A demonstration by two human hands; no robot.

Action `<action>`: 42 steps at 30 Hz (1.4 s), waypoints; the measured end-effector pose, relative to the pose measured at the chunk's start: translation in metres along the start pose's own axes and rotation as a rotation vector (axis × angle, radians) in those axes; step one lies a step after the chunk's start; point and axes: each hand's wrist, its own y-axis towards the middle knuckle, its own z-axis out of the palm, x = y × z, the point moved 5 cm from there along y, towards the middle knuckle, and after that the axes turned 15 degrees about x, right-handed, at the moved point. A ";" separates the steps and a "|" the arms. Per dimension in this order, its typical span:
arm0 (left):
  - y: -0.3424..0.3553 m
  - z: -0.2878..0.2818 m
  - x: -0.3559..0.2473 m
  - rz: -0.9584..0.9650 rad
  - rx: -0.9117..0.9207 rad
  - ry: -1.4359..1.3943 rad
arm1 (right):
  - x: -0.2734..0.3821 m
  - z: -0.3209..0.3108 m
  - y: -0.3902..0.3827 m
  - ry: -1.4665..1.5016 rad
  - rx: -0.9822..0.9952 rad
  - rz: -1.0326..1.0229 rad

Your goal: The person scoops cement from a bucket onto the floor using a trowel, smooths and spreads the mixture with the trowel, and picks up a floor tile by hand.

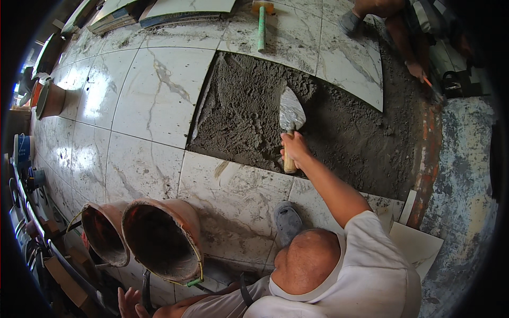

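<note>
Neither of my hands shows in the head view. Below me a person in a white shirt (pixel 371 265) squats on the marble tiles. That person's right hand (pixel 293 147) grips the wooden handle of a pointed steel trowel (pixel 291 112). The blade lies on the grey mortar bed (pixel 249 116), which fills a gap between the laid tiles. The same person's other hand (pixel 129 302) rests low at the left, beside two orange buckets (pixel 159 238). One grey shoe (pixel 289 221) stands on the tile in front of them.
White veined floor tiles (pixel 154 90) surround the mortar. A rubber mallet with a green handle (pixel 261 26) lies at the top. Another person's leg and hand (pixel 411 53) work at the upper right. Stacked tiles (pixel 180 10) lie at the top, loose tile pieces (pixel 416 244) at the right.
</note>
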 end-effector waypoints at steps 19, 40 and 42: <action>0.000 -0.001 -0.001 0.049 0.026 0.018 | 0.030 -0.066 0.027 0.063 0.009 0.018; -0.012 -0.001 -0.006 0.047 -0.004 0.012 | 0.040 -0.093 -0.001 0.085 0.028 0.031; -0.016 -0.004 -0.007 0.056 0.006 0.025 | 0.035 -0.069 -0.021 0.017 0.078 0.034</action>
